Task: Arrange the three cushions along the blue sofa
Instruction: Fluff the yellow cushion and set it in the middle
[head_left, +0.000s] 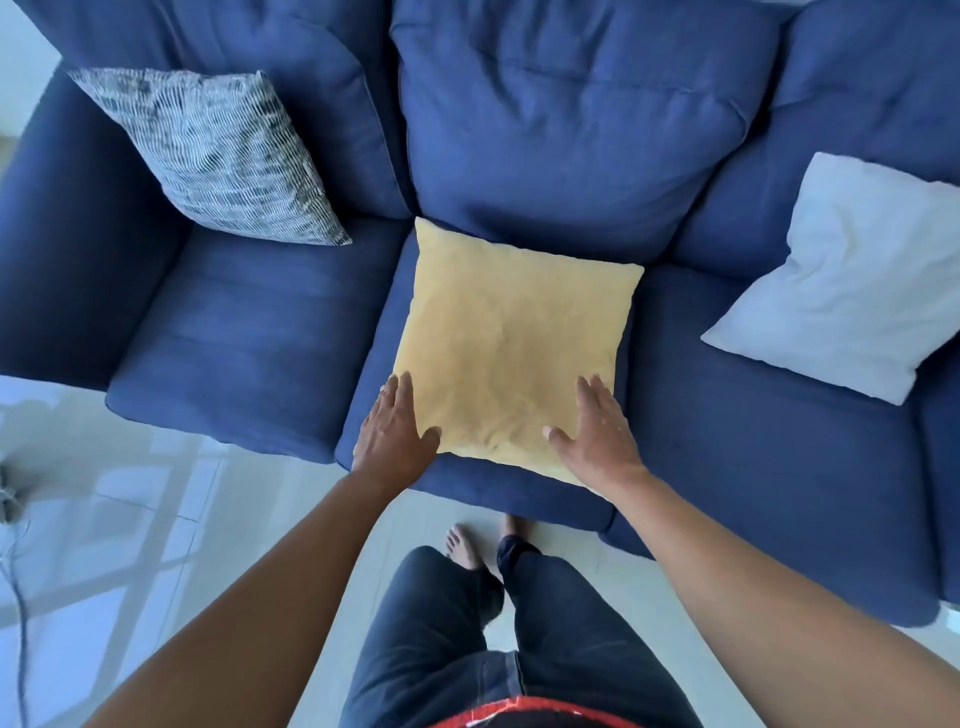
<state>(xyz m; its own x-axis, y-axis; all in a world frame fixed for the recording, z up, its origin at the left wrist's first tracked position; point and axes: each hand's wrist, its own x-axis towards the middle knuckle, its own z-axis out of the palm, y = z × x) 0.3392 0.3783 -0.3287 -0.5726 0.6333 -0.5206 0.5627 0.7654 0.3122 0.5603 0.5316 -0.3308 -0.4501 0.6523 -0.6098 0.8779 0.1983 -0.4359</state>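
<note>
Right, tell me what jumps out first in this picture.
The yellow cushion lies flat on the middle seat of the blue sofa, with the left hand and right hand spread open on its near corners. A grey patterned cushion leans at the left end, a white cushion at the right.

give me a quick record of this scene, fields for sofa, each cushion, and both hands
sofa: blue sofa, three seats
patterned cushion: left seat, leaning on the backrest
yellow cushion: middle seat, lying flat
white cushion: right seat, leaning back
left hand: open, flat on the yellow cushion's left edge
right hand: open, flat on its right near corner
</note>
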